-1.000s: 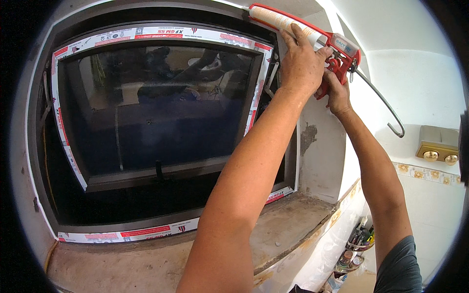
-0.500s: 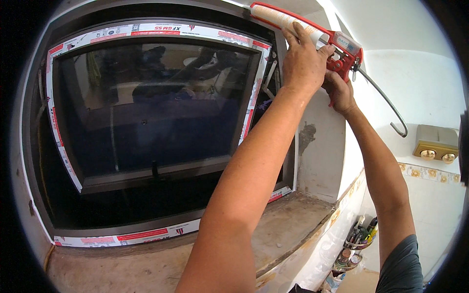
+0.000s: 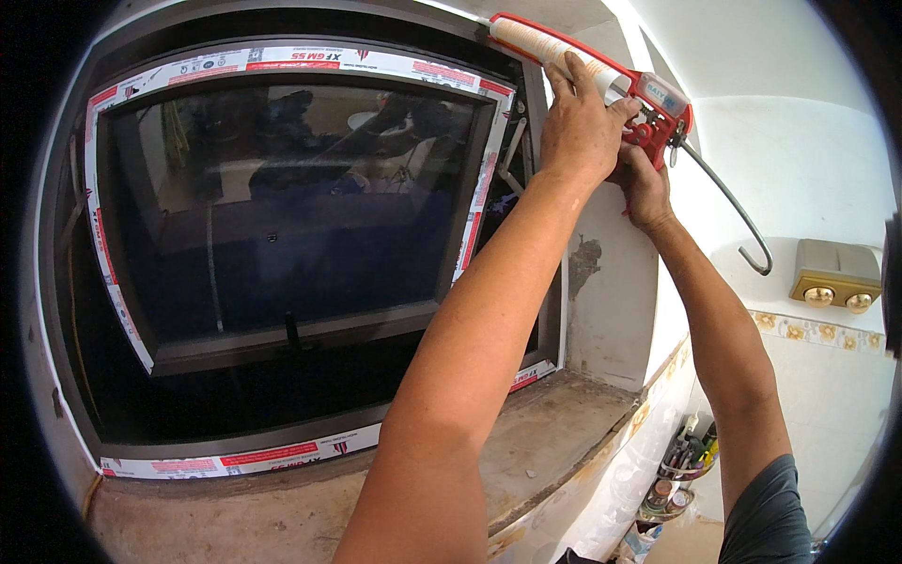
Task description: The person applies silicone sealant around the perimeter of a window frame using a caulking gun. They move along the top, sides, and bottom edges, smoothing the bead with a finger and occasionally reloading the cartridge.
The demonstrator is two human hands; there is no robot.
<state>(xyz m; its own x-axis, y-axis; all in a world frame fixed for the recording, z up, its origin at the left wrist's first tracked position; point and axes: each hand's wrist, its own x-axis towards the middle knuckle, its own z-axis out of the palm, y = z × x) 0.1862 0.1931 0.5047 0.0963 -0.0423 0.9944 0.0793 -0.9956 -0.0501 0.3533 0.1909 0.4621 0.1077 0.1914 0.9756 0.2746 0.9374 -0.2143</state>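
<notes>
Caulking gun [image 3: 648, 85] up at the window's top right corner, both hands on it!

And here it is, the red gun high beside the upper right of the dark window frame [image 3: 225, 440], its pale cartridge [image 3: 531, 40] slanting up to the left. The nozzle [image 3: 483, 21] points in at the seam between frame and wall; whether it touches is too small to call.

The left grip [image 3: 580, 136] is wrapped on the rear of the cartridge, fingers laid up across it, thumb close to the red body. Just below, the right grip [image 3: 646, 193] is clasped round the handle, partly hidden by its partner. Out the back runs a steel rod [image 3: 728, 193], its end bent into a hook.

Left of the hands, what a pane [image 3: 310, 226]: dark glass, full of reflections, edged with white-and-red tape [image 3: 207, 66]. A metal stay [image 3: 513, 150] shows at its right side. Beneath, a stained sill [image 3: 216, 508]; on the side wall, a grey bare patch [image 3: 585, 261].

Far right, a lamp fixture [image 3: 839, 273] with two golden bulbs sits above a floral tile border [image 3: 813, 331], and lower down there's a crowded corner rack [image 3: 684, 470].
</notes>
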